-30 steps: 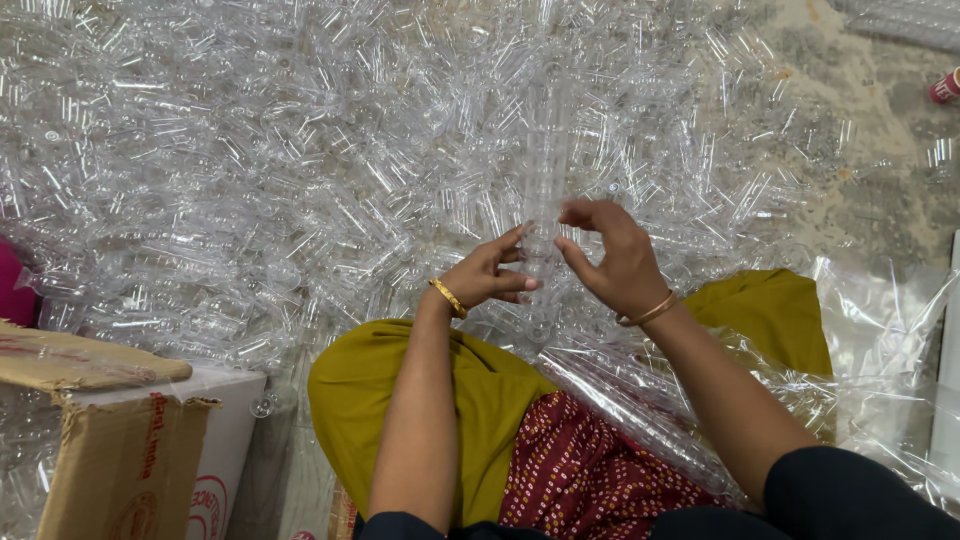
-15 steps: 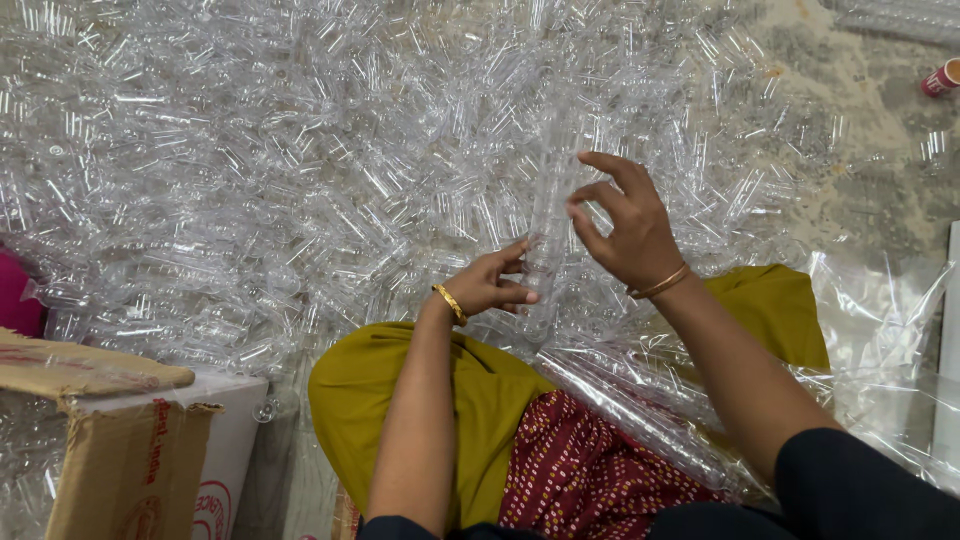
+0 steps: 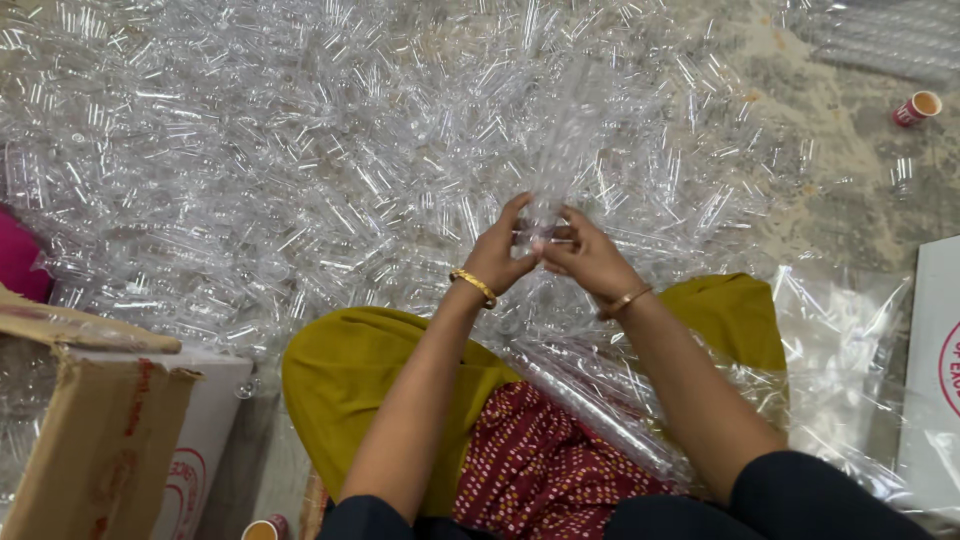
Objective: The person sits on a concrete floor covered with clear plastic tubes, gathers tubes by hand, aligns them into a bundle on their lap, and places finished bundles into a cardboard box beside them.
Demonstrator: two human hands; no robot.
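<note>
The left hand [image 3: 500, 255] and right hand [image 3: 585, 255] met fingertip to fingertip, both closed around the lower end of a long stack of clear plastic cups [image 3: 560, 140] that rose away from them, tilted slightly to the right. Each wrist carried a gold bangle [image 3: 473, 287]. The stack was hard to tell apart from what lay behind it, so exactly where its far end stopped could not be made out.

Beyond the hands, and spreading to both sides, lay a large heap of loose clear cups [image 3: 250, 180] on the floor. Nearer than the hands, across the person's lap, more stacked cups lay in a clear plastic sleeve [image 3: 600, 410] over yellow and red patterned cloth. To the left of the left arm stood an open cardboard box [image 3: 90, 420]. Far off to the right of the right hand a small red paper cup [image 3: 916, 107] lay on its side.

The stack looked tall and was held only at its bottom, so it could probably bend or come apart midway if the grip loosened or the hands tipped it further.
</note>
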